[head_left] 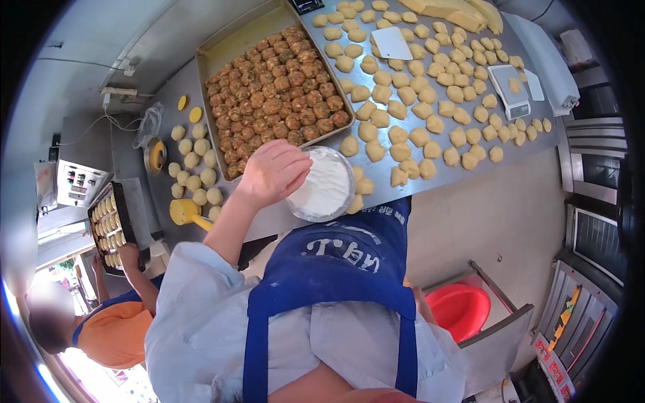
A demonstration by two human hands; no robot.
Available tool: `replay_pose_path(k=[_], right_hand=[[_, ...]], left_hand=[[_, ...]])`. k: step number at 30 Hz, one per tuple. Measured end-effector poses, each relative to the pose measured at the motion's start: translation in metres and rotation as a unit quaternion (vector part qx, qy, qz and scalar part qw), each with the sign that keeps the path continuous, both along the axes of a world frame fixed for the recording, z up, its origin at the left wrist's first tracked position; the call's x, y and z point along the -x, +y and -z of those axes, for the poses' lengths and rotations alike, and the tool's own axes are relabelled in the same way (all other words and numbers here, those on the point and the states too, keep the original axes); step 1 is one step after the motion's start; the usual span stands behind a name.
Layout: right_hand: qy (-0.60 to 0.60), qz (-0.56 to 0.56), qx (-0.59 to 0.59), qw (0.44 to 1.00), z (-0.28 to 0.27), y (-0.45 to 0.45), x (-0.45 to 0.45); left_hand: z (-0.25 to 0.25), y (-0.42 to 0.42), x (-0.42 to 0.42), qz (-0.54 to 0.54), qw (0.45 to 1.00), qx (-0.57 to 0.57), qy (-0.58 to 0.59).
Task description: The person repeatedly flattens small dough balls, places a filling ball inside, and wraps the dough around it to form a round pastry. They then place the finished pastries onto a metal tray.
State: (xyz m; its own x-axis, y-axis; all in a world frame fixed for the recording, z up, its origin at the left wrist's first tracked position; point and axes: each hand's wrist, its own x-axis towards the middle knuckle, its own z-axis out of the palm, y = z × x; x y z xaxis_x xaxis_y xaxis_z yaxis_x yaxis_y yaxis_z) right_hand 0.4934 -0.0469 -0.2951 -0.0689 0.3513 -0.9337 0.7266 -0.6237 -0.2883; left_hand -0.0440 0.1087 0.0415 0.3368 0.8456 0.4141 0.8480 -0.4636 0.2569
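My left hand (pixel 276 174) is above the left rim of a metal bowl of white powder (pixel 327 185), near the front corner of a tray. Its fingers are bent and close together; what is under them is hidden. Many browned-looking balls of chopped filling (pixel 272 106) sit in rows in the metal tray (pixel 229 50). Beside my blue apron (pixel 332 267), only a sliver of skin from my right arm or hand (pixel 422 305) shows, and its fingers are hidden. Flattened dough pieces (pixel 398 135) lie right of the bowl, some touching its side.
Round dough balls (pixel 194 183) and a yellow scoop (pixel 184 211) lie at left. Rightward are a white scraper (pixel 392 43), a digital scale (pixel 509 90) and a dough slab (pixel 448 12). A co-worker in orange (pixel 113 335) handles a black tray (pixel 121 201). A red basin (pixel 461 310) stands low.
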Motion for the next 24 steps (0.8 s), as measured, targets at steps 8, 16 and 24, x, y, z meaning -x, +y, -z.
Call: replay_pose_path(k=[8,16,24], right_hand=[[0.031,-0.081,0.018,0.996,0.023,0.048,-0.016],[0.042,-0.162,0.014,0.986,0.02,0.109,-0.026],[0.015,-0.223,-0.049,0.973,0.025,0.13,-0.024]], left_hand=[[-0.002,0.108,-0.062,0.05,0.997,0.034,0.042],[-0.032,0.151,-0.131,0.052,0.992,0.106,0.039],[-0.012,0.082,-0.088,-0.02,0.979,0.174,0.102]])
